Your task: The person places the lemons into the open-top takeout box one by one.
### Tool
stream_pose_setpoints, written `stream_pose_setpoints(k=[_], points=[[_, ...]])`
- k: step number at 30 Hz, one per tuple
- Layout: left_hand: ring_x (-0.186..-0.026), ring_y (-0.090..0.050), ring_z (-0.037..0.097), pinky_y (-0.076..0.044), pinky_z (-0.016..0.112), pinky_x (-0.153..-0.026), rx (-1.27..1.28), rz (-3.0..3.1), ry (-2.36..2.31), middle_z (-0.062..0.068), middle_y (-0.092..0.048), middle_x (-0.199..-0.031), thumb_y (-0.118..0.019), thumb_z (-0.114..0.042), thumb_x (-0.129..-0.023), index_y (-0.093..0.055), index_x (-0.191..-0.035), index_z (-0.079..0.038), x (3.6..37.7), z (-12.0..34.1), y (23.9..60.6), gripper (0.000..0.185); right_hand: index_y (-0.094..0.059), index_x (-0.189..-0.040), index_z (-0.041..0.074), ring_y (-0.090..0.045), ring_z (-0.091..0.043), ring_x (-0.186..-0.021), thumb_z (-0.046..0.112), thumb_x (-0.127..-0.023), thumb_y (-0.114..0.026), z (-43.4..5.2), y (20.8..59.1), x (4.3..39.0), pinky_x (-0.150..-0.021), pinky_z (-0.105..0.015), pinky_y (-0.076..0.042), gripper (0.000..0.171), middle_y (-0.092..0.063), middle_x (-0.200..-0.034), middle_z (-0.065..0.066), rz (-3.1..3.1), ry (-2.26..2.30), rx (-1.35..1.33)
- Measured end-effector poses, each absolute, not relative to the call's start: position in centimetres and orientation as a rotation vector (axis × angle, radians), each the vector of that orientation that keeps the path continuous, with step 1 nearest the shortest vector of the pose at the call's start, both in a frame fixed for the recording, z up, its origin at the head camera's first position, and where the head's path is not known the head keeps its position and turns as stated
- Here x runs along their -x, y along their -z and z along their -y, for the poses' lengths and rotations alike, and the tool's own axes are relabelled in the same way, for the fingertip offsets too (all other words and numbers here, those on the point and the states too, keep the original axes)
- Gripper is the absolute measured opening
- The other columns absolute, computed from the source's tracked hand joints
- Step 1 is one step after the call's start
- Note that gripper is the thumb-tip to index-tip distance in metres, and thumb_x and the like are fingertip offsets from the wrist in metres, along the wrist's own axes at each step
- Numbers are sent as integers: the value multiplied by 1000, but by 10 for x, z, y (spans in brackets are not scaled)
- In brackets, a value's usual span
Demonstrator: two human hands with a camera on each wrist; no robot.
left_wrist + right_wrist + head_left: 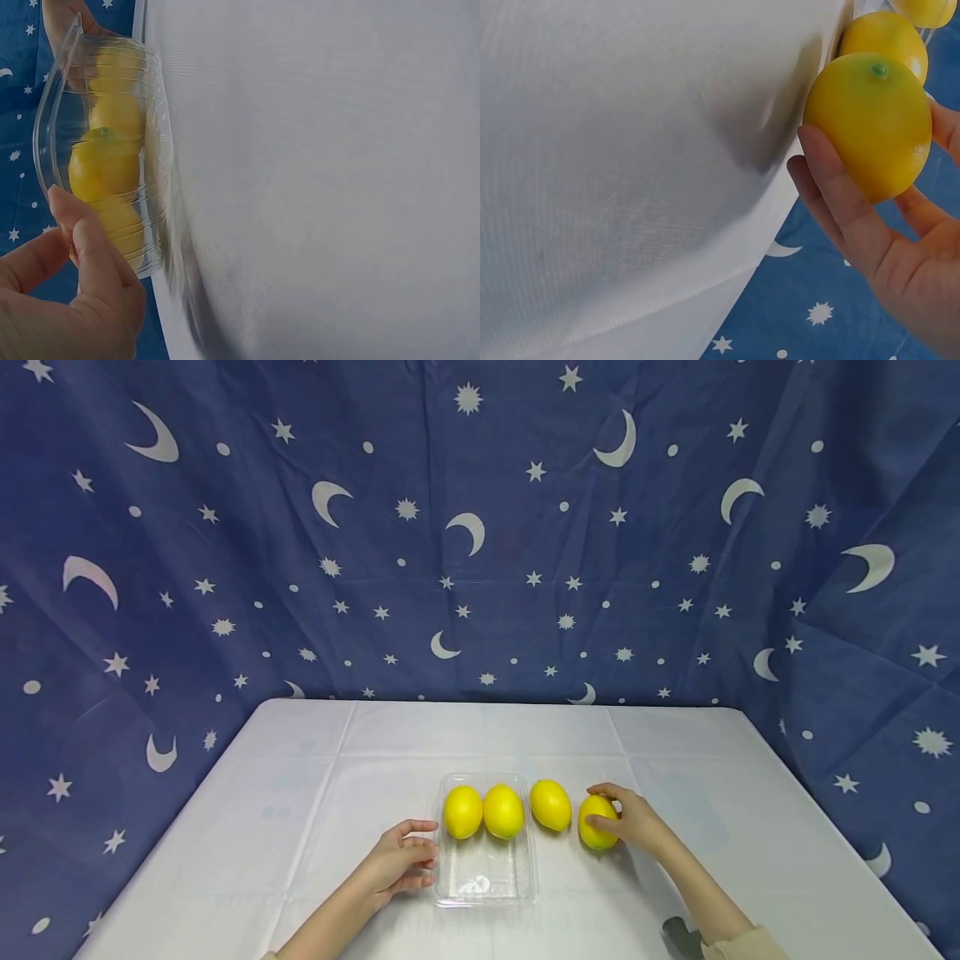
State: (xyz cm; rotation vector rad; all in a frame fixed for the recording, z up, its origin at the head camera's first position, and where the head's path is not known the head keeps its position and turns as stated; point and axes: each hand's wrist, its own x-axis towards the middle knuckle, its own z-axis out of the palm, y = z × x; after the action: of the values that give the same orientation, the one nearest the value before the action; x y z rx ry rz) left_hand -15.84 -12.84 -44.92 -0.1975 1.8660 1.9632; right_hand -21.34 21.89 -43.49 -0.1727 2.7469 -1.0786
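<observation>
Tray (487,867): near half reachable from above; two lemons (462,812) block far half.
Left side: left hand (405,860) blocks.
Right side: one lemon (551,805) between tray and right hand (634,820).

I can count four lemons (462,812) in total. Two of them are inside the box and two are outside it; of these outside, one is in a hand. There is one clear plastic box (487,868). The hands are two: one left hand (397,862) and one right hand (632,820). There is one table (337,802), and one dark object (680,937), partly hidden. On the blue cloth (405,552), moons number more than ten.
</observation>
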Motion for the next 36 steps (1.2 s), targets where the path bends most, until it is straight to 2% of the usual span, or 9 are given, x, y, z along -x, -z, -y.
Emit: stream_pose_setpoints(k=[2,7,9,14,20,26,36], points=[[-73,-55,10,-57,21,-64,197,-1862,-1968,-1,-56,-88,-59,-3,-88,-39,-131,1,158,129,449,48,-53,-126,1,-54,-23,-80,16,-82,-71,-219,434,212,-58,-27,-55,50,-54,-125,-25,-2755,1082,170],[-71,-55,9,-57,21,-62,192,-1854,-1978,-2,-56,-87,-59,-3,-89,-38,-132,1,157,130,450,49,-54,-124,-1,-57,-28,-93,13,-81,-72,-218,431,207,-74,-39,-59,49,-55,-126,-25,-2817,1041,233],[-70,-55,8,-57,20,-62,191,-1843,-1979,-2,-56,-86,-59,-4,-89,-37,-133,1,156,130,450,49,-55,-123,-1,-58,-32,-100,13,-81,-73,-217,429,204,-82,-45,-57,48,-55,-126,-25,-2840,1022,257],[-69,-55,6,-56,19,-61,180,-1805,-1981,-3,-56,-84,-58,-4,-90,-36,-134,0,157,130,450,50,-56,-122,-1,-57,-37,-108,11,-79,-74,-212,424,198,-90,-51,-52,48,-56,-125,-25,-2885,1001,279],[-68,-55,6,-57,19,-63,153,-1784,-1973,-2,-57,-81,-57,-6,-91,-34,-136,5,158,133,449,52,-56,-123,0,-58,-35,-106,12,-79,-74,-206,419,192,-89,-49,-53,50,-57,-124,-25,-2920,1004,271],[-65,-56,5,-57,18,-62,160,-1784,-1962,-2,-57,-75,-57,-7,-91,-34,-136,9,159,133,448,52,-56,-124,1,-58,-25,-93,10,-79,-74,-202,415,188,-76,-36,-56,50,-58,-121,-23,-2961,1040,276],[-65,-57,5,-57,18,-62,181,-1757,-1969,-1,-58,-75,-57,-7,-91,-34,-135,11,159,132,449,52,-56,-124,1,-58,-32,-105,8,-79,-74,-187,406,182,-85,-43,-56,49,-57,-124,-21,-3030,1122,347]])
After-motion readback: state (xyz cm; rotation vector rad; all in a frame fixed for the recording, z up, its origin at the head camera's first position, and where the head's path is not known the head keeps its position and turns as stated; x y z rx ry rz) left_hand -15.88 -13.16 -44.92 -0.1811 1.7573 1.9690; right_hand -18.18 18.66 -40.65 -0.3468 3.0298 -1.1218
